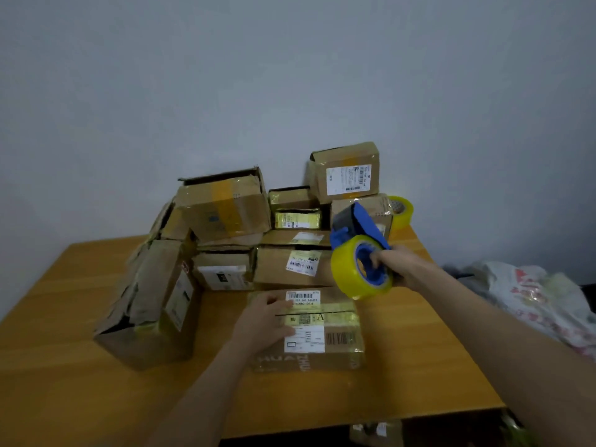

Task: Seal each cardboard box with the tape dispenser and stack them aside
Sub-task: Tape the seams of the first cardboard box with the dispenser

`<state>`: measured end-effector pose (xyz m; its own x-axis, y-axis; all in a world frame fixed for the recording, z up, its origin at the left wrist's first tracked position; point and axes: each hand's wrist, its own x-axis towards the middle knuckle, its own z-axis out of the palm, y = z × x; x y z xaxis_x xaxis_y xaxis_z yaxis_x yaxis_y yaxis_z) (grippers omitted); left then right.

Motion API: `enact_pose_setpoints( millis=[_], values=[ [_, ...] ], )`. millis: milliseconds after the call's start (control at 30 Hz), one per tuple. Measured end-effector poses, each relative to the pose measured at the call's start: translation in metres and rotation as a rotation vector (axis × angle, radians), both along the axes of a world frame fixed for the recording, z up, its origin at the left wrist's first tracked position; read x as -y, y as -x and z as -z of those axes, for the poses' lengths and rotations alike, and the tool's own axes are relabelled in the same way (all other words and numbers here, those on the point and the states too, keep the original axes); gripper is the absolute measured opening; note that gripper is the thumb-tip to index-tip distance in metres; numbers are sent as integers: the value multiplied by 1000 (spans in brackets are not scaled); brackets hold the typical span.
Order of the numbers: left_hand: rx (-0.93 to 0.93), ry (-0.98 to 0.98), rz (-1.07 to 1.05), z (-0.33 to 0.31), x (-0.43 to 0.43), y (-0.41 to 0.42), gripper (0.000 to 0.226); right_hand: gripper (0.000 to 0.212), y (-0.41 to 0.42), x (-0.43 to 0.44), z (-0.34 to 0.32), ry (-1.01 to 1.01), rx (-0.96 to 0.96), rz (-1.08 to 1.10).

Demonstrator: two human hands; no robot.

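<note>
The left hand (263, 321) is pressing flat-fingered on the box (338, 346), apparently steadying it, while the right hand (401, 266) is gripping the tape dispenser (361, 251) just above it.

Illumination is dim and flat, with a cool grey cast across the wall (290, 75). Shadows on the table (64, 366) are soft and weak. Mild glare shows on the taped top of the front cardboard box (335, 321). Overall focus is soft; wide-angle bending and blur increase toward the frame edges.

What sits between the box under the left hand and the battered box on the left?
Only a bare strip of table separates the box from the battered box, in the head view.
</note>
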<state>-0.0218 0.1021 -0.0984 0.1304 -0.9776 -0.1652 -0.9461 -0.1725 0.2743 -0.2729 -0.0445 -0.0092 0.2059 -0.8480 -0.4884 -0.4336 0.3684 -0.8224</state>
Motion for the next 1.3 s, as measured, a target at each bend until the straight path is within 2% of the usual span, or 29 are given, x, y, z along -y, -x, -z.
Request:
enact_pose_setpoints(
  millis=[167,267,367,467,567,667,733,833,933,1067,1133,1233,1300],
  values=[
    [-109,62,2,0,-2,-7,61,22,-37,-21,-20,150,-79,-225],
    [-98,101,6,-1,-4,-12,59,32,-57,-32,-23,265,-140,-332],
    [-60,134,-8,-3,-5,-18,57,49,-66,-43,-14,384,-301,-461],
    [-128,119,-63,-2,-7,-24,56,56,-69,-48,-3,442,-373,-494],
    [-380,256,-251,-1,-6,-31,40,53,-71,-45,-1,430,-381,-541],
    [-671,356,-501,-8,-2,-34,31,55,-69,-40,-1,355,-282,-631],
    [-711,330,-537,-12,0,-32,34,52,-67,-38,-1,321,-219,-666],
    [-651,358,-518,-19,2,-31,39,45,-64,-34,-5,274,-168,-660],
    [-757,216,-522,-31,7,-28,42,46,-60,-30,-10,227,-118,-671],
    [-1132,-99,-605,-51,7,-19,46,46,-57,-28,-14,229,-91,-715],
    [-1192,-126,-596,-53,5,-18,36,47,-55,-28,-15,239,-84,-730],
    [-1207,-59,-627,-52,3,-20,15,50,-53,-28,-14,246,-74,-749],
    [-1168,-21,-642,-53,2,-21,13,50,-52,-28,-13,263,-74,-760]
  ],
)
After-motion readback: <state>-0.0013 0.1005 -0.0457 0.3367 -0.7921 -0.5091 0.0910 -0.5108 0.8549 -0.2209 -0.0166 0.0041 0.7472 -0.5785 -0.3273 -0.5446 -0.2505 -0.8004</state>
